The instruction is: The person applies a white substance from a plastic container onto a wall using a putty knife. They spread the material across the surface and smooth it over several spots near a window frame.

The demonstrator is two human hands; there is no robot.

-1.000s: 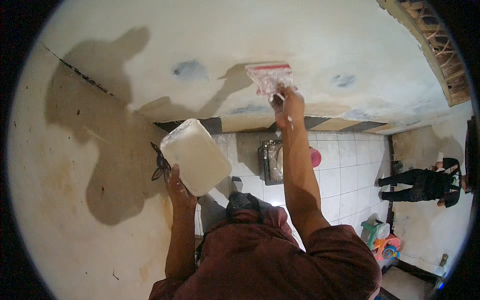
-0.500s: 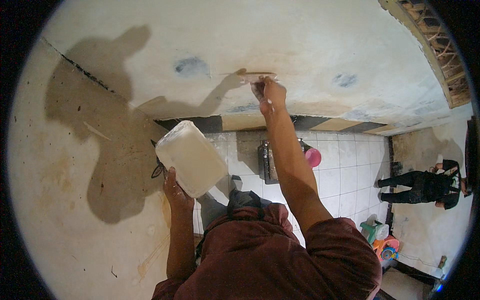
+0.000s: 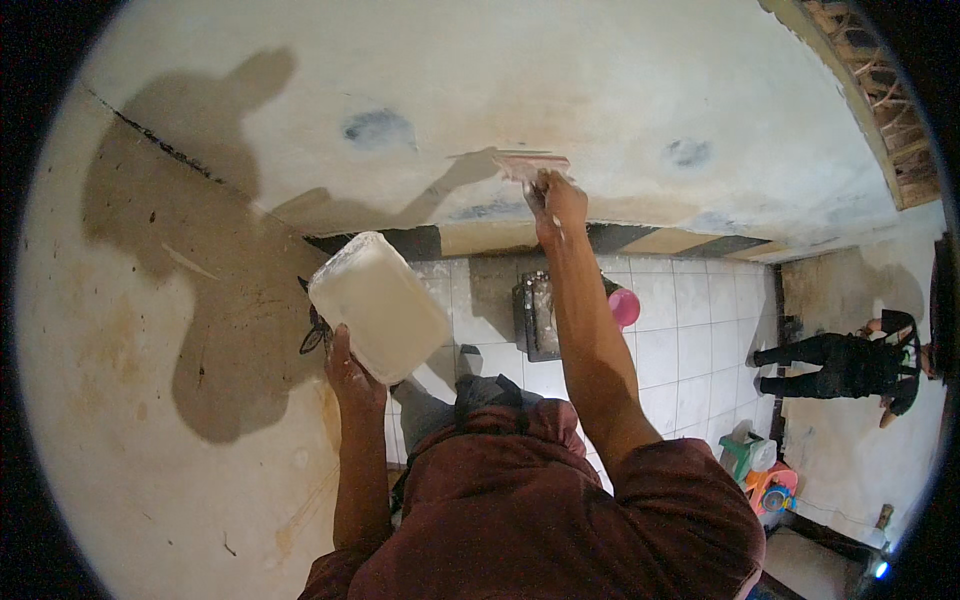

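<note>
My left hand (image 3: 357,372) grips the near edge of a pale rectangular tub (image 3: 378,308), its thumb over the rim. Smooth off-white material seems to fill the tub, and white smears coat its rim. With my right arm stretched forward, my right hand (image 3: 562,205) is closed on a wide, flat putty knife (image 3: 533,166), which is pinkish and smeared with white. The blade lies against or very near the off-white wall (image 3: 560,70); exact contact cannot be made out. Dark grey patches (image 3: 379,129) mark the wall to either side of the blade.
Below my right forearm, a dark, spattered box (image 3: 538,318) and a pink bucket (image 3: 623,308) stand on white floor tiles (image 3: 690,345). A person in dark clothes (image 3: 862,362) stands at the far right. Green and orange items (image 3: 765,470) lie lower right. Another wall (image 3: 120,400) rises close on my left.
My right hand and the putty knife have shifted slightly right and toward me along the wall, and more of the blade shows. My left hand still holds the tub, nearly unmoved.
</note>
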